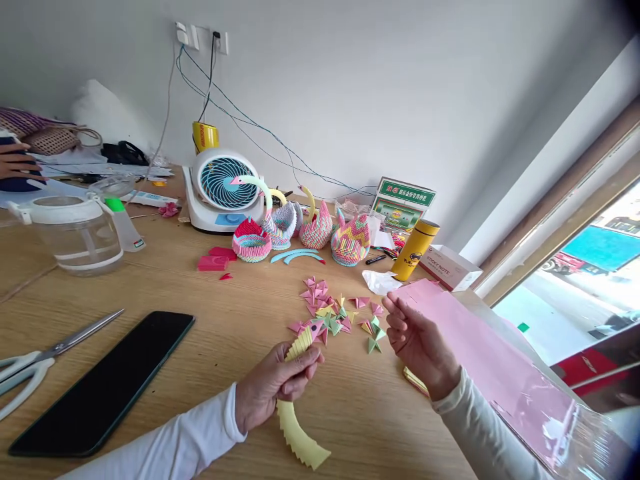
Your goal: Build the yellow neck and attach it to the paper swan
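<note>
My left hand is closed around a curved yellow strip of linked folded paper pieces; the strip's upper end carries a pink tip. My right hand hovers just right of it, fingers loosely curled, nothing visible in them. Between and beyond the hands lies a scatter of small folded paper triangles in pink, yellow and green on the wooden table.
Several folded-paper swans stand before a small fan. A yellow flask, sticky-note box, pink sheet, phone, scissors and clear kettle sit around. Another person's hand is far left.
</note>
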`<action>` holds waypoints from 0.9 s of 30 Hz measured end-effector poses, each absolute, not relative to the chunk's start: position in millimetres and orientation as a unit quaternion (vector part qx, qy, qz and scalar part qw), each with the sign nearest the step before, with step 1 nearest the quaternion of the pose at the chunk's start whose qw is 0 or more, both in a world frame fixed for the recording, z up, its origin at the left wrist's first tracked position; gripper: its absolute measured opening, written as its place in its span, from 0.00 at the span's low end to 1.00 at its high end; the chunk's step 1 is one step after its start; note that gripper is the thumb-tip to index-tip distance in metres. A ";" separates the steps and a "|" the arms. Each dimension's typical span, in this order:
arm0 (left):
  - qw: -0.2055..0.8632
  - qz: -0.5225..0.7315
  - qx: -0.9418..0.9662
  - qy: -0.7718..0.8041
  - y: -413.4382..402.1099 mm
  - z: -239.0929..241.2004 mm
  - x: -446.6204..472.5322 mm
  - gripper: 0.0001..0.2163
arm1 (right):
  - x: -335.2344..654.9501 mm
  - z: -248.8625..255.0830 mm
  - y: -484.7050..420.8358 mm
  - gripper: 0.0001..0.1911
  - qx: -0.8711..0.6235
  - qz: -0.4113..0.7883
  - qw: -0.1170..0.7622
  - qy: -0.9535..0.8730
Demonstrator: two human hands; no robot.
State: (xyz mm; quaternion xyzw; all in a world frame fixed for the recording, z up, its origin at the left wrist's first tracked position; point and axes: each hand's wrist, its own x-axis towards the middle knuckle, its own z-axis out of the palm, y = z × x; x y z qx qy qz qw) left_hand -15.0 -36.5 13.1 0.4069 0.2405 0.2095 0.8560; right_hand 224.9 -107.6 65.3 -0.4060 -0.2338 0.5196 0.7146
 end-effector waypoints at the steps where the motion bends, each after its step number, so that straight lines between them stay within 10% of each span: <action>1: 0.856 0.212 0.406 0.239 -36.1 13.4 -14.8 0.19 | 219.1 60.6 -113.9 0.09 -0.410 0.507 0.714 -0.254; 8: 0.847 0.217 0.426 0.232 -34.4 9.3 -14.1 0.20 | 190.1 12.5 -131.6 0.30 -0.496 0.489 0.652 -0.298; 27: 0.933 0.307 0.148 0.115 -41.4 18.8 0.7 0.06 | 152.2 -1.1 -145.6 0.15 -0.623 0.058 0.300 -0.720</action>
